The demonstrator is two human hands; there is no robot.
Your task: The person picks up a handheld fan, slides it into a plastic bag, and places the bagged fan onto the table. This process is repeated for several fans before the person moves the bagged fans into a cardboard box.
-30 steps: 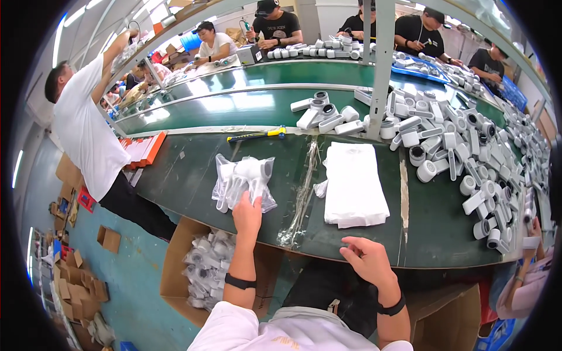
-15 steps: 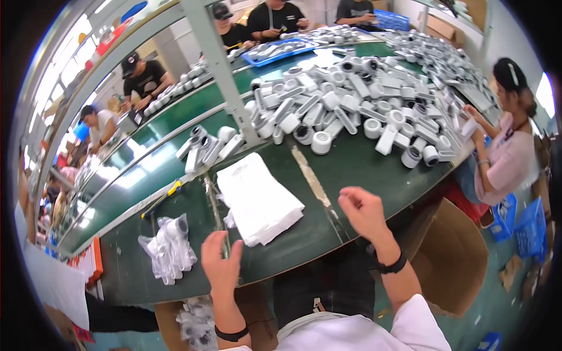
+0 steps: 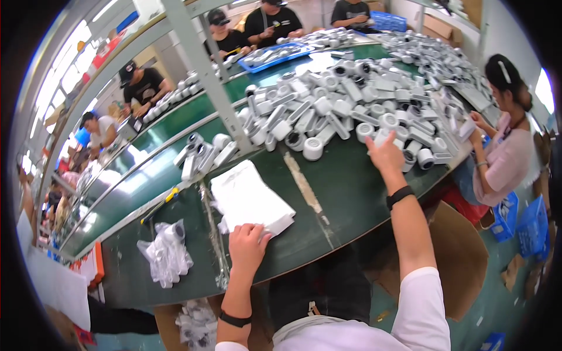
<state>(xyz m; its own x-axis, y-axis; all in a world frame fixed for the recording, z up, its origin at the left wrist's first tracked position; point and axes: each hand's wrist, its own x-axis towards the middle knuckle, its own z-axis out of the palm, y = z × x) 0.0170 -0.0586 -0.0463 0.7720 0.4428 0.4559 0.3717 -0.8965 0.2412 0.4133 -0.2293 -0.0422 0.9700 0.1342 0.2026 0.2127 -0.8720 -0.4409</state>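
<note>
Green and long, our workbench (image 3: 351, 193) curves away under a grey metal frame post (image 3: 202, 70). Nearest us, our left hand (image 3: 249, 248) presses curled fingers onto the near edge of a stack of flat white bags (image 3: 249, 199). Just left lies a clear bag of white parts (image 3: 167, 251). Farther out, our right hand (image 3: 385, 155) closes around a white cylindrical part (image 3: 380, 137) at the edge of the big heap of white parts (image 3: 363, 99). Beyond, seated workers (image 3: 272, 23) handle similar pieces.
</note>
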